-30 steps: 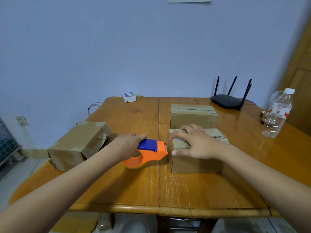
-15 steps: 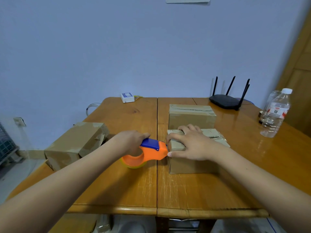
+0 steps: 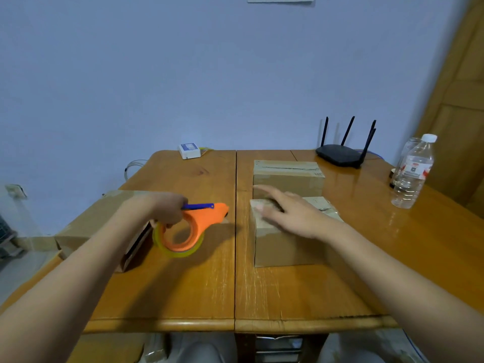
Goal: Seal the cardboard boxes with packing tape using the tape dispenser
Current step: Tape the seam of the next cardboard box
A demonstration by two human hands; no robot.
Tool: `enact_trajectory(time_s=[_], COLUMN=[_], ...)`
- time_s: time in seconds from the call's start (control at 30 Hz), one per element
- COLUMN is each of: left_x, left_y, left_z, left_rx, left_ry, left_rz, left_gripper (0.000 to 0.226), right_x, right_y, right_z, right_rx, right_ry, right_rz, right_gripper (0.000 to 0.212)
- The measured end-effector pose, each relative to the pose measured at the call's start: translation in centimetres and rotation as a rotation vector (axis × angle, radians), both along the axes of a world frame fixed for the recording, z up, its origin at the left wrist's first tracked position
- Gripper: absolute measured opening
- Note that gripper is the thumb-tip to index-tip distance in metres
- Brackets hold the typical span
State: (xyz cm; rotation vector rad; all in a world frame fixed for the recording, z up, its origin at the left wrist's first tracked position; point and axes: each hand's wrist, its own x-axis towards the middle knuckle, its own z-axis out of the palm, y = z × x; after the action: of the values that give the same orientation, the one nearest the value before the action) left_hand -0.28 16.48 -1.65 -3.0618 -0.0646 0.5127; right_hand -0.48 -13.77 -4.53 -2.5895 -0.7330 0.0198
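The person's left hand (image 3: 167,209) grasps the orange plastic tape dispenser with a blue top lever (image 3: 192,226), fingers curled round its handle, holding it above the wooden bench (image 3: 183,289) with its nose pointing toward three o'clock. A yellowish tape roll sits on its ring. The right hand (image 3: 293,214) hovers, fingers released and spread, blurred, over the near brown cardboard box (image 3: 282,244), which stands at three o'clock from the dispenser. A second taped cardboard box (image 3: 288,175) stands just behind it at twelve o'clock. A third cardboard box (image 3: 86,226) lies under the left forearm at nine o'clock. A black four-antenna router (image 3: 340,154), a clear plastic water bottle (image 3: 412,174) and a small white device (image 3: 189,151) stand along the far side.
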Motion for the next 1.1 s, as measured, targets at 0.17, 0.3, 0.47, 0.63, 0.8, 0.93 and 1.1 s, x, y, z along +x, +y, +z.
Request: enact_trajectory(time_s=[0.17, 0.3, 0.47, 0.63, 0.8, 0.93, 1.1], left_x=[-2.0, -3.6, -4.8, -5.2, -5.7, -5.9, -6.1], left_y=[0.5, -2.3, -5.5, -8.2, -9.3, -9.0, -8.2], left_z=[-0.9, -2.9, -4.3, -4.7, -4.6, -5.8, -7.0], left_rx=[-0.802, -1.33, -1.672, -1.711, -1.618, -1.768, -1.846], left_ry=[-0.067, -0.097, -0.013, -0.01, -0.023, -0.019, 0.0], left_rz=[0.216, 0.286, 0.293, 0.285, 0.192, 0.319, 0.385], left_gripper=[0.037, 0.023, 0.034, 0.025, 0.03, 0.029, 0.027], right_x=[1.7, 1.2, 0.2, -0.8, 0.2, 0.1, -0.4], right_y=[0.0, -1.1, -2.5, -2.4, -2.0, -1.8, -1.9], right_z=[-0.1, 0.4, 0.1, -1.8, -1.3, -1.2, -0.9], right_rx=[0.202, 0.153, -0.259, -0.386, -0.418, -0.449, -0.353], right_ry=[0.026, -0.11, -0.184, -0.026, 0.02, 0.059, -0.044], right_rz=[-0.157, -0.234, -0.359, -0.423, -0.426, -0.443, -0.287], right_gripper=[0.035, 0.036, 0.062, 0.072, 0.065, 0.063, 0.066])
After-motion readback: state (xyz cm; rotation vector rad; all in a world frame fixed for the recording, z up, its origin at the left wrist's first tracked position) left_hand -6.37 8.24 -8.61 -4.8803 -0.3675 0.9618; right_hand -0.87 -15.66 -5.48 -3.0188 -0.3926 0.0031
